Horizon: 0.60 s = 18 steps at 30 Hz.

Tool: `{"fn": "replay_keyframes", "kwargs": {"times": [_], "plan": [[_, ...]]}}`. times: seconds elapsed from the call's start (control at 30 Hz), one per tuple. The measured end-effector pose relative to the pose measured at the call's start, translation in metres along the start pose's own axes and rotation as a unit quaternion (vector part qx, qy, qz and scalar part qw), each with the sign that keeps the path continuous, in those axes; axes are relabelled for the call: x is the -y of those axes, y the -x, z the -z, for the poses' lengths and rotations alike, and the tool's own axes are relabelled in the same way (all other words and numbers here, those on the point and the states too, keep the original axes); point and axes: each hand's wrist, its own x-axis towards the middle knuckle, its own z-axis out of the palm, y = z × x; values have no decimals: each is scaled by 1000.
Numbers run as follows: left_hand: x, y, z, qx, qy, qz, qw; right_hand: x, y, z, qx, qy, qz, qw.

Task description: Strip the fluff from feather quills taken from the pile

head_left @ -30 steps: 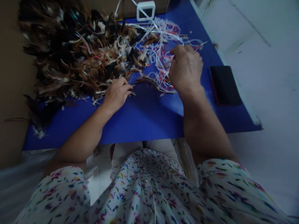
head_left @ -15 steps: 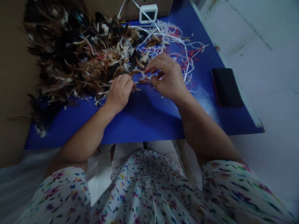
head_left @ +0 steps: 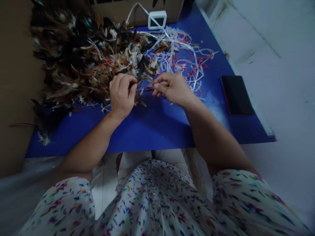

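Your right hand [head_left: 172,88], thumb and fingertips pinched on wispy feathers [head_left: 147,79], has come from the ribbon tangle [head_left: 171,59] towards your curled left hand [head_left: 122,95], its hold unclear, so both work together above the blue tabletop's near edge [head_left: 157,144].

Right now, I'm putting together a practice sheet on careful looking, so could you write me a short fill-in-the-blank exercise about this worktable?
1. The table top is ____ in colour.
2. In the picture, the feather pile lies to the ____ of the dark phone.
3. Of the phone and the feather pile, the left hand is nearer the ____.
4. A gap shows between the left hand and the right hand, so they are ____, not touching.

Missing words: blue; left; feather pile; apart.
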Motion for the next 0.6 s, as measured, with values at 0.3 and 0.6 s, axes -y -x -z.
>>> {"fn": "replay_keyframes", "kwargs": {"times": [0.3,0.6], "plan": [[-17,-1,-2,17,165,131,977,19,4,1,56,-128,-83,987],[-13,4,-11,7,260,206,943,30,14,-14,139,-91,-107,980]]}}
